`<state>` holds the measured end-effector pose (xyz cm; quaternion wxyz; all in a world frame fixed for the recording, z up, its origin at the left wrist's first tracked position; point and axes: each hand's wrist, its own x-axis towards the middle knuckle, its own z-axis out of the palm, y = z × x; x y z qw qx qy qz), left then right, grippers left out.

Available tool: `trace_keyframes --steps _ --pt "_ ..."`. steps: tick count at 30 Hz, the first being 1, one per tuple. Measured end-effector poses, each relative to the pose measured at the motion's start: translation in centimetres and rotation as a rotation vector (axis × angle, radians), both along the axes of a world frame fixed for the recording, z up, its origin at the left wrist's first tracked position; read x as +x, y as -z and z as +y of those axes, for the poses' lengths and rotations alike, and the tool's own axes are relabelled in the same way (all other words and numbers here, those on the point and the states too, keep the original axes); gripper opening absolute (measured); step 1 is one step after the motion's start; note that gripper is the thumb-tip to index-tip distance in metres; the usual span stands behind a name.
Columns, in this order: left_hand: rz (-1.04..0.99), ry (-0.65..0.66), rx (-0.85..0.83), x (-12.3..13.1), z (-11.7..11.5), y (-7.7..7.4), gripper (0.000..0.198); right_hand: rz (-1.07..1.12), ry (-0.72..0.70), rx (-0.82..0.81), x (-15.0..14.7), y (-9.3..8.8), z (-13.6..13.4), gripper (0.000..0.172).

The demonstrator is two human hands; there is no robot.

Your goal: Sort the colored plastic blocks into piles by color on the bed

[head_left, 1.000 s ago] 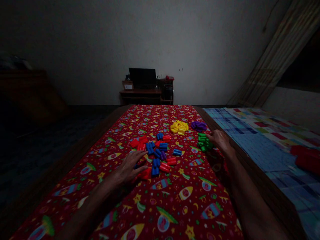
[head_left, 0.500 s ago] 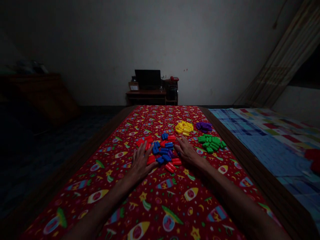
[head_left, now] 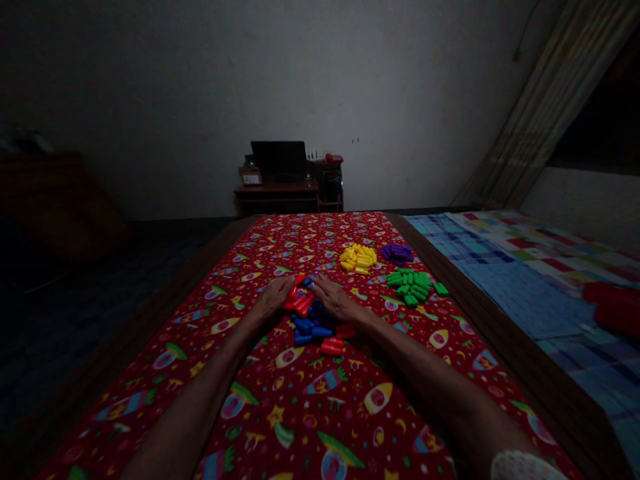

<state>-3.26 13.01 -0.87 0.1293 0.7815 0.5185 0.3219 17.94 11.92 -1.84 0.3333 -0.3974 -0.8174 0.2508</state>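
Observation:
Small red plastic pieces [head_left: 302, 305] and blue plastic pieces [head_left: 311, 331] lie mixed in one heap on the table. My left hand [head_left: 275, 297] cups the heap's left side, fingers extended and touching red pieces. Against the right side rests my right hand [head_left: 333, 299], its fingers stretched forward over some blue pieces and partly hiding them. Neither hand grips a single piece. Nearer to me, a red piece [head_left: 332, 346] lies at the front of the heap, just outside both hands.
Beyond my right hand are separate piles of yellow pieces [head_left: 359, 258], purple pieces [head_left: 397, 253] and green pieces [head_left: 409, 287]. A red patterned cloth [head_left: 300, 427] covers the table. A bed with checked covers [head_left: 495, 287] stands right; a desk with a monitor [head_left: 279, 160] is behind.
My hands have moved closer together, pushing the spread red and blue pieces into a tighter heap. The view has turned slightly right.

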Motion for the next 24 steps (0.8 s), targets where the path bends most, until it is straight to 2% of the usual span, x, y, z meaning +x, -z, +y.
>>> trace_keyframes --steps 3,6,9,12,15,18,21,24 --pt "-0.029 0.042 -0.107 -0.2 -0.4 -0.4 0.062 0.114 0.175 0.12 4.2 -1.8 -0.7 0.05" --pt "-0.055 0.016 -0.11 -0.8 -1.1 -0.1 0.069 0.124 0.412 0.257 11.9 -3.5 -1.3 0.04" --pt "-0.039 -0.012 -0.075 -1.2 -1.5 0.4 0.072 -0.043 0.673 0.308 20.3 -3.7 -2.5 0.036" --pt "-0.013 -0.034 -0.059 -0.9 -1.7 0.6 0.069 -0.331 0.807 0.242 25.7 -2.4 -4.3 0.036" --pt "-0.035 -0.063 -0.04 -0.7 -2.0 0.9 0.066 -0.515 0.775 0.131 27.0 -0.9 -5.5 0.034" --pt "-0.05 -0.08 -0.04 -0.9 -2.2 1.4 0.066 -0.568 0.707 0.082 25.8 -0.2 -6.0 0.033" --pt "-0.003 -0.083 -0.02 -1.4 -2.5 1.7 0.064 -0.591 0.677 0.105 24.5 -0.2 -6.2 0.032" --pt "0.096 -0.076 0.081 -1.1 -3.6 1.4 0.06 -0.624 0.732 0.16 23.9 -1.0 -6.5 0.034"
